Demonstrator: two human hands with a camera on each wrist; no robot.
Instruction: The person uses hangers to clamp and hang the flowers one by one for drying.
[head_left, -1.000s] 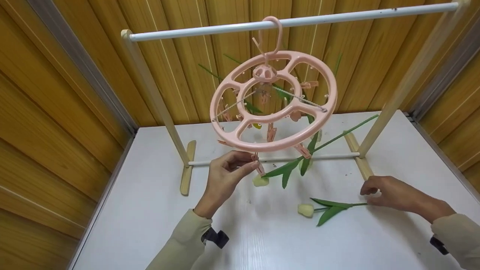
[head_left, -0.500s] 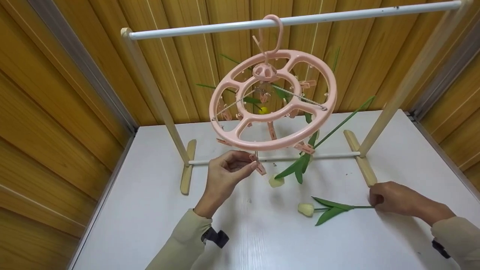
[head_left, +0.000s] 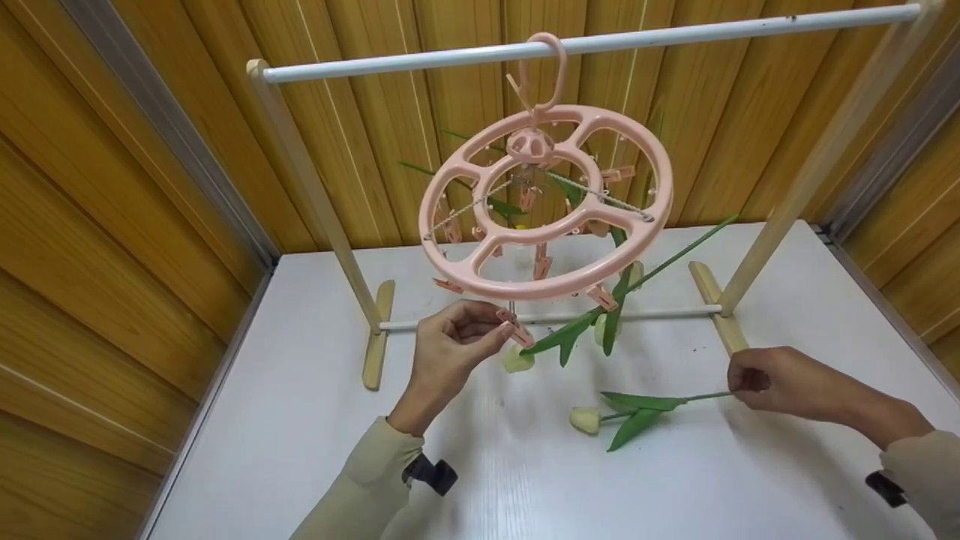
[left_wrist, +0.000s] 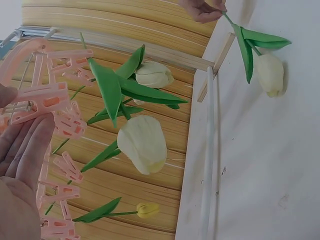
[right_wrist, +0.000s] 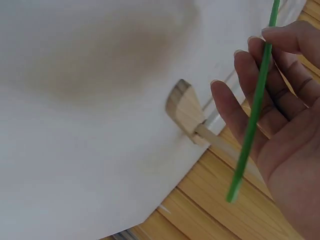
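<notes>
In the head view my left hand [head_left: 454, 345] pinches a pink clothespin [head_left: 516, 328] hanging from the front rim of a round pink clip hanger [head_left: 544, 290]. The left wrist view shows this clothespin [left_wrist: 46, 101] between thumb and fingers, with no flower in it. My right hand [head_left: 799, 382] pinches the stem of an artificial white tulip [head_left: 585, 421] over the table's right side, its bloom pointing left. Its green stem [right_wrist: 256, 102] crosses the fingers in the right wrist view. A white tulip [left_wrist: 142, 144] hangs head-down from the hanger, near several others.
The hanger hooks over the white bar [head_left: 712, 35] of a wooden-legged rack [head_left: 810, 165] standing on a white table [head_left: 300, 450]. Other clothespins [left_wrist: 65, 170] dangle around the hanger. A yellow tulip [left_wrist: 148, 210] hangs farther back, before wood-panelled walls [head_left: 360, 150].
My right hand has closed its pinch on the tulip stem and shifted it slightly left and up. The left hand stays on its clothespin; the hanging tulips sway a little.
</notes>
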